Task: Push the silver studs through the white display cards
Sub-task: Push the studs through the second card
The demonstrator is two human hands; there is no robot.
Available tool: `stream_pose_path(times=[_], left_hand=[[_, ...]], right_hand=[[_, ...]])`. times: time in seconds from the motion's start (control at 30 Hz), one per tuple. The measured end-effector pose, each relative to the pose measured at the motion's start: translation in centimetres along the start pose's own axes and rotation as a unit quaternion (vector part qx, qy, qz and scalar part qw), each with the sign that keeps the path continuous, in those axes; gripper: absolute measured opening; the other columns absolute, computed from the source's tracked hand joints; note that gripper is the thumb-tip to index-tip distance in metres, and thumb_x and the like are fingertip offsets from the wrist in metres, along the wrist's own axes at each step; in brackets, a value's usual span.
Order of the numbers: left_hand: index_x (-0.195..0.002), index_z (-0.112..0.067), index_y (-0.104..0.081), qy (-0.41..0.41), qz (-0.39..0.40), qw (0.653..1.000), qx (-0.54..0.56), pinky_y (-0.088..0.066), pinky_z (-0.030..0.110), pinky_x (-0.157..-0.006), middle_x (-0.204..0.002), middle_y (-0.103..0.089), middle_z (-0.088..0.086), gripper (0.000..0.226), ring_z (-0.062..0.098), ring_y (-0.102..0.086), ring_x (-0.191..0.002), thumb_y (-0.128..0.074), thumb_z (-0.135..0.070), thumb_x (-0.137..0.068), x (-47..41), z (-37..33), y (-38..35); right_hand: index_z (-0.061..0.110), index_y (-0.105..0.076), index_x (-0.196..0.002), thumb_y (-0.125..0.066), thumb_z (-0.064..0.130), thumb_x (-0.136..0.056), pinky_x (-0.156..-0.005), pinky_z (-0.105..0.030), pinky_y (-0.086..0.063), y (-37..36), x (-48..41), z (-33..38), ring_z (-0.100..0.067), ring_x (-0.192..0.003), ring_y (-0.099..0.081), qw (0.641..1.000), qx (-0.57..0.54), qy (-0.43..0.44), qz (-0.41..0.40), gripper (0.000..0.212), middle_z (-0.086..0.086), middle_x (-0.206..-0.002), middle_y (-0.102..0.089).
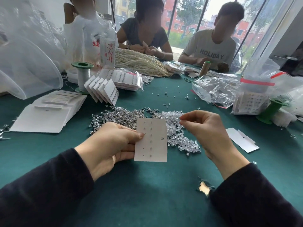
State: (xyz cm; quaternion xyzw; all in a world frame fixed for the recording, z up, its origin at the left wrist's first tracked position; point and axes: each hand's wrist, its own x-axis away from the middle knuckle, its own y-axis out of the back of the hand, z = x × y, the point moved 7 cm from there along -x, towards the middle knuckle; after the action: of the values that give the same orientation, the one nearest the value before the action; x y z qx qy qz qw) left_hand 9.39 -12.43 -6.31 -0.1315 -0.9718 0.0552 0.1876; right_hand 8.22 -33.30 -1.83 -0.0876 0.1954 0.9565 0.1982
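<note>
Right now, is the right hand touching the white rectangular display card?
Apart. Head view shows clear plastic pieces in the gap between the right hand and the white rectangular display card.

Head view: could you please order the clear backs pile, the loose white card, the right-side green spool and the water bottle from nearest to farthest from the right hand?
From the right hand:
1. Clear backs pile, beside and below its fingertips.
2. Loose white card, lying flat to its right.
3. Green spool, farther out to the right.
4. Water bottle, far left, at the back.
</note>
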Motion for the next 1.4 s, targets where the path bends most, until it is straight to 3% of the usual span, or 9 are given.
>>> stream_pose_path(times=[0.13, 0.3, 0.43, 0.83, 0.93, 1.07, 1.17, 1.4], left_hand=[[-0.074, 0.000, -0.061, -0.008, -0.013, 1.000, -0.009, -0.057, 0.031, -0.047, -0.061, -0.070, 0.014, 0.007, 0.022, -0.068, -0.051, -0.063, 0.003, -0.080, 0.0, 0.0, 0.0], [-0.078, 0.002, -0.062, -0.014, -0.010, 1.000, 0.000, -0.056, 0.029, -0.044, -0.058, -0.069, 0.013, 0.003, 0.020, -0.067, -0.048, -0.062, 0.002, -0.081, 0.1, -0.1, -0.3], [-0.086, 0.006, -0.063, -0.023, -0.008, 1.000, 0.003, -0.055, 0.027, -0.043, -0.058, -0.069, 0.013, 0.006, 0.020, -0.066, -0.047, -0.060, 0.002, -0.083, 0.2, -0.2, -0.4], [-0.093, 0.009, -0.059, -0.034, -0.020, 0.999, -0.004, -0.051, 0.024, -0.039, -0.056, -0.067, 0.013, 0.012, 0.018, -0.064, -0.043, -0.061, 0.005, -0.081, 0.3, -0.3, -0.3], [-0.088, 0.006, -0.059, -0.037, -0.027, 0.999, -0.008, -0.049, 0.022, -0.037, -0.054, -0.066, 0.012, 0.008, 0.017, -0.063, -0.041, -0.061, 0.006, -0.081, 0.3, -0.2, -0.3], [-0.084, 0.005, -0.058, -0.051, -0.043, 0.997, -0.024, -0.050, 0.022, -0.038, -0.070, -0.064, 0.019, 0.004, 0.013, -0.062, -0.041, -0.061, 0.006, -0.082, 0.2, -0.1, -0.3], [-0.070, 0.001, -0.061, -0.070, -0.052, 0.995, -0.043, -0.049, 0.020, -0.037, -0.062, -0.064, 0.014, 0.013, 0.011, -0.061, -0.040, -0.060, 0.006, -0.082, 0.2, 0.0, -0.4], [-0.067, -0.001, -0.064, -0.100, -0.057, 0.990, -0.078, -0.054, 0.033, -0.060, -0.067, -0.066, 0.017, 0.015, 0.022, -0.062, -0.055, -0.062, 0.002, -0.082, 0.2, 0.1, -0.3]], right_hand=[[0.018, -0.068, -0.066, -0.073, 0.007, -0.072, -0.055, -0.015, -0.045, -0.4, 1.0, 1.9, -0.005, -0.057, -0.059, 0.999, 0.013, 0.046, -0.013, 0.013, 0.005, -0.062, -0.067], [0.022, -0.068, -0.067, -0.074, 0.010, -0.072, -0.059, -0.018, -0.044, -3.9, 4.2, 5.5, -0.007, -0.061, -0.055, 0.966, 0.146, 0.213, 0.018, 0.014, 0.007, -0.071, -0.062], [0.014, -0.072, -0.072, -0.071, 0.008, -0.071, -0.060, -0.011, -0.039, -5.8, 5.6, 6.0, -0.002, -0.057, -0.048, 0.950, 0.169, 0.262, 0.021, 0.006, 0.007, -0.076, -0.057], [0.015, -0.066, -0.067, -0.069, 0.008, -0.074, -0.058, -0.016, -0.039, -6.4, 5.5, 4.9, -0.006, -0.061, -0.050, 0.961, 0.170, 0.217, 0.031, 0.010, 0.007, -0.072, -0.054], [0.013, -0.067, -0.068, -0.069, 0.009, -0.074, -0.059, -0.017, -0.039, -6.5, 5.4, 4.8, -0.008, -0.062, -0.051, 0.961, 0.176, 0.212, 0.036, 0.008, 0.006, -0.072, -0.054], [0.012, -0.071, -0.067, -0.069, 0.008, -0.074, -0.060, -0.023, -0.042, -6.7, 5.3, 4.4, -0.009, -0.063, -0.053, 0.964, 0.168, 0.201, 0.043, 0.008, 0.005, -0.070, -0.057], [0.012, -0.074, -0.069, -0.070, 0.009, -0.073, -0.062, -0.023, -0.044, -6.9, 5.2, 4.3, -0.010, -0.065, -0.055, 0.965, 0.165, 0.196, 0.049, 0.006, 0.005, -0.071, -0.059], [0.016, -0.076, -0.071, -0.070, 0.010, -0.073, -0.066, -0.016, -0.043, -6.8, 5.3, 4.3, -0.005, -0.068, -0.056, 0.966, 0.167, 0.189, 0.056, 0.009, 0.010, -0.072, -0.061]])
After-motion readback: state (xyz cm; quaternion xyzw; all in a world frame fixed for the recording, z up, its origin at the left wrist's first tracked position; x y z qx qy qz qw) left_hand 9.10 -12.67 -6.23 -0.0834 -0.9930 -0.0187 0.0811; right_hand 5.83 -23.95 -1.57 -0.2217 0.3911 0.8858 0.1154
